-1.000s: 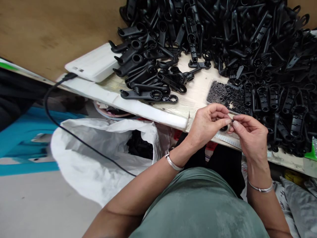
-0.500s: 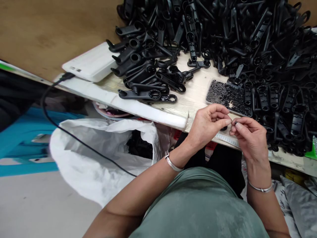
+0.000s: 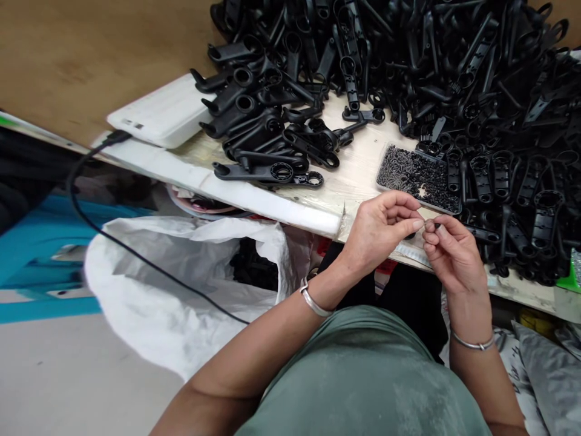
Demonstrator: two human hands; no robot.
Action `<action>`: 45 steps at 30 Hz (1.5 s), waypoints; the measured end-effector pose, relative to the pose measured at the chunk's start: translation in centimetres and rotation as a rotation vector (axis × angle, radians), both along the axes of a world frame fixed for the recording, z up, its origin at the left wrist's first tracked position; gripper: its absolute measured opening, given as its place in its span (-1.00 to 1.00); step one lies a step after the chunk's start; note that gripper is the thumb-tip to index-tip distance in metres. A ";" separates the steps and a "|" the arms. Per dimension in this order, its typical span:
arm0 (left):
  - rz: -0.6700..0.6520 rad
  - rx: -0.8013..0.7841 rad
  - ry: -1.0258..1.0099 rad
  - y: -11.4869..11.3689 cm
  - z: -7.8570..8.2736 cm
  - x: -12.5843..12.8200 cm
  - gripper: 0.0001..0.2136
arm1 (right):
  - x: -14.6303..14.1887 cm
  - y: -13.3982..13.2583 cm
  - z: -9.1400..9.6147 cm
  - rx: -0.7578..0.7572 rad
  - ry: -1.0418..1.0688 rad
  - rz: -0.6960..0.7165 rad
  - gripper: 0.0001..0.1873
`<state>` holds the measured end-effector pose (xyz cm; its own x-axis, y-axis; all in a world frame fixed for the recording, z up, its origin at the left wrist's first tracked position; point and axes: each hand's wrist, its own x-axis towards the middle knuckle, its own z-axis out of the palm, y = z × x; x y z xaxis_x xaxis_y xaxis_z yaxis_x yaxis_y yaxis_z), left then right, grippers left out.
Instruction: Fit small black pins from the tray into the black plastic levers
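Observation:
My left hand [image 3: 380, 227] and my right hand [image 3: 452, 253] meet at the front edge of the workbench [image 3: 358, 175], fingertips pinched together. Between them sits a tiny black part [image 3: 428, 226], too small to name. My left fingers are curled in a pinch against it, and my right thumb and forefinger close on it from the other side. Just beyond my hands lies a shallow tray of small black pieces [image 3: 415, 174]. A big heap of black plastic arm-shaped parts [image 3: 454, 85] covers the bench behind.
A white box [image 3: 157, 115] with a black cable [image 3: 113, 239] sits at the bench's left end. Below the bench edge an open white sack [image 3: 181, 290] holds dark parts. A blue stool [image 3: 40, 254] stands at left. Grey bags [image 3: 544, 375] lie at lower right.
My hands stayed pinched together at the bench edge, the right one shifting slightly left and down. The camera view drifted a little, nothing else moved.

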<state>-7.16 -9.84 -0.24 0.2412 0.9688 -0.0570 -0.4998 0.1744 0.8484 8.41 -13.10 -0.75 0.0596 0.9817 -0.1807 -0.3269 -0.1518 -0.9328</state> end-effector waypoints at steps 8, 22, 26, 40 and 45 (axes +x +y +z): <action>-0.007 0.006 -0.003 0.0 0.0 0.1 -0.71 | 0.0 -0.1 -0.1 -0.008 0.018 -0.010 -0.69; -0.054 0.011 0.004 -0.3 -0.2 0.1 -0.78 | -0.4 -0.3 -0.3 0.139 -0.196 -0.158 -0.76; -0.073 0.019 0.004 -0.3 -0.2 0.1 -0.79 | -0.4 -0.4 -0.2 0.162 -0.215 -0.154 -0.83; -0.090 0.016 -0.005 -0.3 -0.5 -0.1 -0.80 | 0.1 -0.8 -0.1 0.357 -0.604 -0.155 -0.89; -0.071 0.023 0.009 -0.5 -0.7 0.1 -0.76 | -1.0 -1.5 0.7 0.345 -0.747 -0.239 -0.96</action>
<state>-7.11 -10.29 -0.90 0.3090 0.9503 -0.0376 -0.4795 0.1898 0.8568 7.41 -14.65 -0.08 0.2567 0.9205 0.2946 0.4044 0.1746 -0.8978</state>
